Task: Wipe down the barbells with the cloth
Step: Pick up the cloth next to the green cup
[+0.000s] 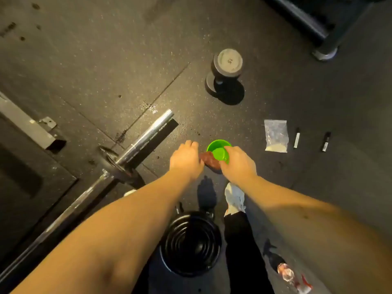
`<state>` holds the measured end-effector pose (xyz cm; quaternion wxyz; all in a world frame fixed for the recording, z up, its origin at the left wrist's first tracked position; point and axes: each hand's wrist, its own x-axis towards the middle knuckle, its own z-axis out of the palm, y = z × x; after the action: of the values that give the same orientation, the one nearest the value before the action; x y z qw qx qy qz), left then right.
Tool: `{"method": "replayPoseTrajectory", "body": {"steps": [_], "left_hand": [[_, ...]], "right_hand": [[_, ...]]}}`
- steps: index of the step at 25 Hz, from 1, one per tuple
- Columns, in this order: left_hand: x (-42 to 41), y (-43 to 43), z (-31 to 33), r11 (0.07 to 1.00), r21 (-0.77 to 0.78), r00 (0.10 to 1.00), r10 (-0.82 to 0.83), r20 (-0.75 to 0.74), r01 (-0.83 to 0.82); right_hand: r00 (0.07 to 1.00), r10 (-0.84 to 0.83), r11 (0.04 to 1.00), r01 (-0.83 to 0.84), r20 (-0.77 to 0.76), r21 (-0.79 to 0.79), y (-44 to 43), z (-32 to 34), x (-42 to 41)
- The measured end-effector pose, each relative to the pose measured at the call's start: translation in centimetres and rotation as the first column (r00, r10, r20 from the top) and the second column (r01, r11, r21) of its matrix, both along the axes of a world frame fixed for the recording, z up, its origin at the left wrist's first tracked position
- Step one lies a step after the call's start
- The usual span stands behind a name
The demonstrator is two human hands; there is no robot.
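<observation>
Left hand (pixel 186 160) and right hand (pixel 237 164) grip one cloth (pixel 209 159), one bowl (pixel 216 147), one barbell (pixel 148 134)

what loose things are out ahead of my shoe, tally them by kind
barbell: 1
dumbbell: 1
green bowl: 1
brown cloth: 1
plastic bag: 1
markers: 2
total: 7

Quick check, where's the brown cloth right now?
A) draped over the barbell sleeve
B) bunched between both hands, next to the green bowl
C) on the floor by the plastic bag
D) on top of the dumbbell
B: the brown cloth is bunched between the left hand and right hand, right beside the green bowl; the barbell lies apart, off to the left.
</observation>
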<state>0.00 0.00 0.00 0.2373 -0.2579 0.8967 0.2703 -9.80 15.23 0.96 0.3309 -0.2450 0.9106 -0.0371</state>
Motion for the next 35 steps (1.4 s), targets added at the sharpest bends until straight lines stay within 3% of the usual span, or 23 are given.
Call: {"method": "replayPoseTrajectory", "body": {"steps": [4,7,11,13,16,20,22,27,31,35], "left_hand": [[-1.4,2.6,-17.2,0.990,0.072,0.990,0.114,0.080,-0.119],[-2.6,4.9,-26.8,0.962,0.146,0.972,0.220,0.081,-0.230],[-4.7,6.8,-34.5,0.892,0.305,0.941,0.331,0.066,-0.335],[-4.9,7.4,-36.5,0.917,0.253,0.951,0.304,0.056,-0.308],[-4.8,7.7,-36.8,0.939,0.049,0.938,0.335,0.091,-0.340],[-4.6,7.5,-33.6,0.938,0.016,0.935,0.344,0.088,-0.346],[-4.2,7.4,-30.9,0.891,0.101,0.896,0.439,0.067,-0.444],[-1.9,4.8,-22.6,0.622,0.396,0.703,0.706,0.089,-0.675],[1.2,-0.9,-16.8,0.600,0.435,0.690,0.720,0.071,-0.671],[4.9,-7.9,-13.0,0.629,0.450,0.707,0.707,0.008,-0.634]], "right_hand": [[0.998,-0.018,0.995,0.013,0.057,0.095,2.7,-17.7,-1.9],[0.999,0.034,0.992,-0.038,0.034,0.117,4.4,-28.1,-2.4],[0.996,0.082,0.995,-0.079,-0.040,0.065,5.3,-36.1,-2.2],[0.995,0.087,0.996,-0.086,-0.054,0.018,5.7,-38.2,-2.0],[0.988,0.106,0.989,-0.117,-0.111,-0.091,6.3,-39.0,-1.8],[0.987,0.100,0.992,-0.109,-0.127,-0.066,6.1,-36.1,-2.2],[0.991,0.085,0.993,-0.093,-0.102,-0.079,5.7,-33.4,-2.4],[0.996,-0.082,0.956,0.091,0.046,-0.279,2.4,-25.7,-0.7],[0.970,-0.101,0.903,0.183,0.222,-0.388,-3.7,-20.4,2.9],[0.892,-0.207,0.890,0.342,0.402,-0.301,-10.7,-15.9,6.3]]}}
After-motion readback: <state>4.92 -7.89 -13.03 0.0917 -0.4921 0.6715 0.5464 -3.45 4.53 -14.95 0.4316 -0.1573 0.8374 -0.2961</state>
